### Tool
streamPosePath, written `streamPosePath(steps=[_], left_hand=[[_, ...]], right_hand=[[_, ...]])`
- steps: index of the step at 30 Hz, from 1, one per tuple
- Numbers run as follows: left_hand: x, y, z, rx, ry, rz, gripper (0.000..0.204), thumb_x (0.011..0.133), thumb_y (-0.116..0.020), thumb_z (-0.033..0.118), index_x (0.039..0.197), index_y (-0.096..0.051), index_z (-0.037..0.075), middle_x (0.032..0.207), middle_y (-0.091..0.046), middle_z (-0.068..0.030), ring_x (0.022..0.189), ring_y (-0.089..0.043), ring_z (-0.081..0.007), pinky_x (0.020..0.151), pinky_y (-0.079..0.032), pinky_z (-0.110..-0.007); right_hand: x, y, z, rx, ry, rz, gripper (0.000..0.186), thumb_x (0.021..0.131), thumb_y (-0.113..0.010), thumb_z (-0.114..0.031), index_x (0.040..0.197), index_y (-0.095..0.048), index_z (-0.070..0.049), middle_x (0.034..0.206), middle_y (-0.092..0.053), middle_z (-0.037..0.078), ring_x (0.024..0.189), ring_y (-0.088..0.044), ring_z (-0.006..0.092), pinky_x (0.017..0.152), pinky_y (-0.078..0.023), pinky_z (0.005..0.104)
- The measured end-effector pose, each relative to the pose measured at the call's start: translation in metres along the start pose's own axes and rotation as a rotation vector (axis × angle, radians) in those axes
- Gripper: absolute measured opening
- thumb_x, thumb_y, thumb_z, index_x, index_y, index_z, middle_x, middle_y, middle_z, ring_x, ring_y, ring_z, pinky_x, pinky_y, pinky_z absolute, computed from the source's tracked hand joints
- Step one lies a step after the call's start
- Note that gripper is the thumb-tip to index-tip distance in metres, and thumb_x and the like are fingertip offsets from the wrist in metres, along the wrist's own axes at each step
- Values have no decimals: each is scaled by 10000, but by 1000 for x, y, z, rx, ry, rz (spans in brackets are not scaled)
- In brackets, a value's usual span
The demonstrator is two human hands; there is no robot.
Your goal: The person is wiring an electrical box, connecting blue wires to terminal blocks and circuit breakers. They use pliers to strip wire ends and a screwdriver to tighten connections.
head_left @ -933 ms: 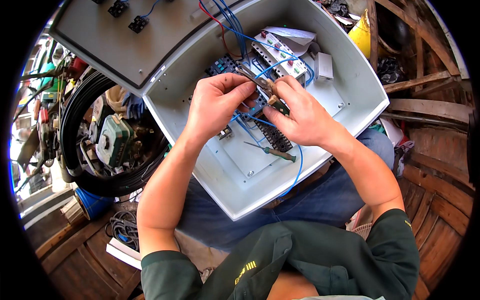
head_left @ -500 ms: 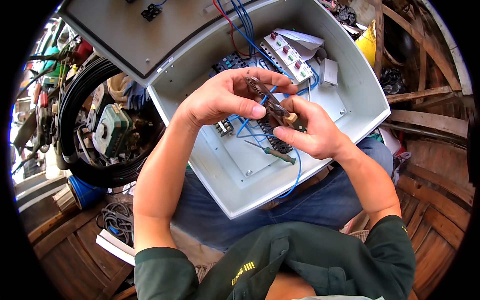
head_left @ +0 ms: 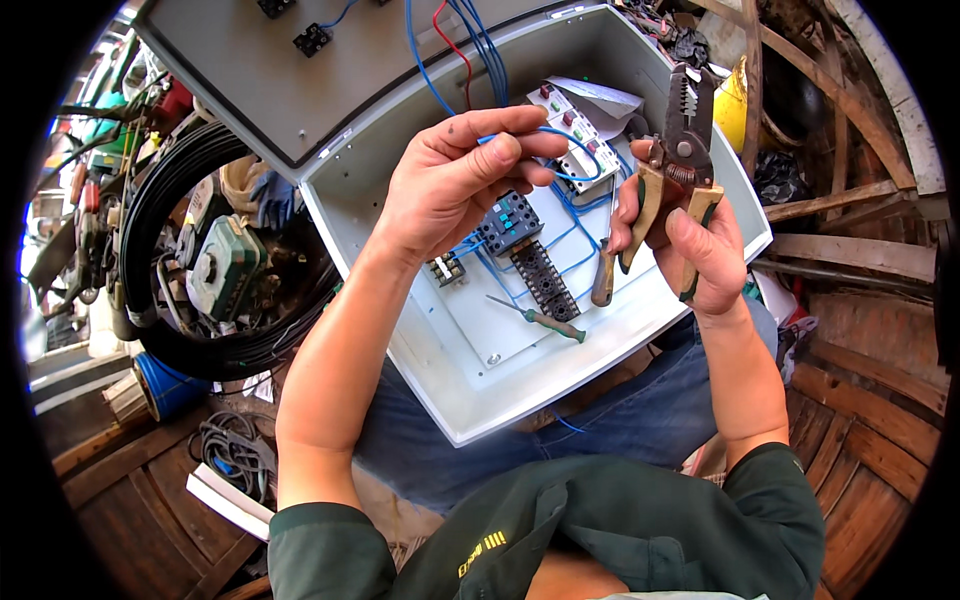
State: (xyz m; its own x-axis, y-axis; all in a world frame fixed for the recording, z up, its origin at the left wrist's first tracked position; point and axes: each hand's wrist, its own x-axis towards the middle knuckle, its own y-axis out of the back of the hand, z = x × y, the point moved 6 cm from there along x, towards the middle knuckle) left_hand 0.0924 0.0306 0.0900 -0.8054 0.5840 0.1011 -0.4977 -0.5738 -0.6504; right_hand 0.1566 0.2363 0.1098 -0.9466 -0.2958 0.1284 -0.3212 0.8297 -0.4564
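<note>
My left hand point(head_left: 450, 185) pinches a blue wire point(head_left: 600, 162), which loops out past its fingertips over the grey metal enclosure point(head_left: 430, 345). Apart from it, on the right, my right hand point(head_left: 715, 255) grips wire strippers point(head_left: 686, 135) by their worn handles, jaws pointing up and away. Below my left hand sit a black contactor point(head_left: 507, 225) and a black socket strip point(head_left: 545, 285). White breaker-like modules point(head_left: 575, 130) are partly hidden behind the left fingers. A green-handled screwdriver point(head_left: 552, 324) lies on the enclosure floor; another screwdriver point(head_left: 603, 280) rests nearer my right hand.
The enclosure's door point(head_left: 300, 95) stands open at the upper left, with wires crossing from it. A black cable coil point(head_left: 150, 330) surrounds a green-and-grey machine point(head_left: 225, 265) on the left. Wooden frames point(head_left: 850, 255) lie on the right. A short blue wire end point(head_left: 568, 424) shows against my jeans.
My hands have moved apart. The right hand has carried the wire strippers up and right, away from the wire. My left hand keeps the blue wire, whose long tail no longer hangs over the near edge.
</note>
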Motion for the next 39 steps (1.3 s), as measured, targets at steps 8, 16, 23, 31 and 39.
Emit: streamPosePath(steps=[8,16,23,31,39], left_hand=[[8,-3,-13,85,30,95,370,987,-686,180,1308,-630,6,991,-728,-155,1013,-726,-243,589,-518,-227],[-6,-12,-14,602,99,277,288,971,-701,115,1231,-676,-9,902,-753,-97,817,-730,-148,584,-530,-224],[-8,-16,-13,691,47,95,243,1023,-602,78,1225,-694,-20,970,-746,-78,806,-651,-92,688,-542,-245],[-12,-19,-14,717,145,118,226,1012,-630,111,1176,-718,-18,944,-751,-76,837,-620,-86,775,-508,-257],[-12,-21,-16,691,139,96,242,1007,-652,160,1174,-731,4,903,-750,-69,701,-497,-37,627,-411,-204]], right_hand=[[-4,3,-4,-452,2,100,636,855,-748,-82,1410,-464,42,1117,-600,108,1010,-596,181,871,-499,307],[-5,5,-20,-1326,271,69,725,645,-769,-71,1334,-558,6,1106,-600,153,1038,-571,354,950,-441,424],[-6,-8,-23,-1510,388,47,734,634,-752,-90,1339,-562,-18,1102,-596,144,1021,-568,342,913,-442,427],[-5,-12,-19,-1576,462,49,746,627,-767,-99,1340,-564,-17,1069,-591,126,976,-568,329,864,-441,424],[-5,-12,-20,-1558,465,55,695,636,-772,-97,1301,-593,-6,1012,-597,120,927,-577,318,812,-455,411]])
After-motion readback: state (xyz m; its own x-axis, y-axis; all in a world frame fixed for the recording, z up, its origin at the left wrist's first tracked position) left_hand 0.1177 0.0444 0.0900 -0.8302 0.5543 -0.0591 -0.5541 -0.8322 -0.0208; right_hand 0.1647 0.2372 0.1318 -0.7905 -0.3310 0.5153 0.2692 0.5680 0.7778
